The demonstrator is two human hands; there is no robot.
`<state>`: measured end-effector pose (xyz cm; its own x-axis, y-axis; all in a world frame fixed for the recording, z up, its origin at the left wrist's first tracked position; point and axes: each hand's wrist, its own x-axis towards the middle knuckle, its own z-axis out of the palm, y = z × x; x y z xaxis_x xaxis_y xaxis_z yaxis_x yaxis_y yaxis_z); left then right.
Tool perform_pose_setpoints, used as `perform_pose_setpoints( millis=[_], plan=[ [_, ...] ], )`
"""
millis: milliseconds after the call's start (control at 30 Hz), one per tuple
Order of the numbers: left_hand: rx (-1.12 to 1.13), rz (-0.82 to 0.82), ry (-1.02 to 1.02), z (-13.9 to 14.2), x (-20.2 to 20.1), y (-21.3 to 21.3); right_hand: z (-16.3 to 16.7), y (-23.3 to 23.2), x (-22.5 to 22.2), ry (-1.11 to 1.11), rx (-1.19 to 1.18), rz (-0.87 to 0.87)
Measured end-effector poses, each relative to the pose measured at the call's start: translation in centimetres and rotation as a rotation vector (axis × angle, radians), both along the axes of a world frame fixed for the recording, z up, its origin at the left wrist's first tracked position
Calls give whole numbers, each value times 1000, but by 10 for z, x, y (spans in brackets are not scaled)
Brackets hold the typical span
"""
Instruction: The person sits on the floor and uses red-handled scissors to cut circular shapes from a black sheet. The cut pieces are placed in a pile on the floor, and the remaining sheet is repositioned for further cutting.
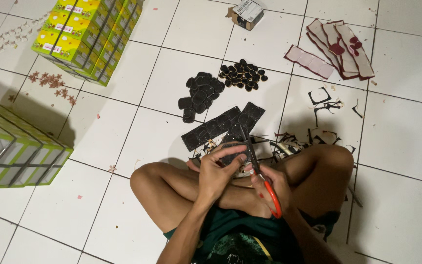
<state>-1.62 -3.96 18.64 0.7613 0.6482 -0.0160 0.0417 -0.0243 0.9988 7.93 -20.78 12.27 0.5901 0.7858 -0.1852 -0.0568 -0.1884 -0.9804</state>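
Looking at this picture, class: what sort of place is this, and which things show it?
Probably a home craft workspace on a white tiled floor. A seated person cuts a black sheet with orange-handled scissors; piles of black cut pieces and stacked yellow-green boxes lie around.

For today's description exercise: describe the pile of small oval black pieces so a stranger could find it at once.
Start at the small cardboard box at the top of the white tiled floor. Just below lies the oval pile. Its pieces are smaller and rounder than the squarish black pieces heaped to its left.

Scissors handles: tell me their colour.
Orange-red, on the scissors in the right hand; head view.
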Motion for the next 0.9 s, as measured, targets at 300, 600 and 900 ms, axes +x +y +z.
perform_pose_setpoints(
  millis=[300, 600, 900],
  plan=[
    [-29, -82, 4, 4, -4, 3, -1, -2, 3, 121, 78, 15],
    [-91, -73, 63, -2, -6, 7, 2, -4, 1, 206, -19, -33],
    [-136, -22, -74, 1, -4, 13, 1, -7, 1, 251, -2, -34]
  ],
)
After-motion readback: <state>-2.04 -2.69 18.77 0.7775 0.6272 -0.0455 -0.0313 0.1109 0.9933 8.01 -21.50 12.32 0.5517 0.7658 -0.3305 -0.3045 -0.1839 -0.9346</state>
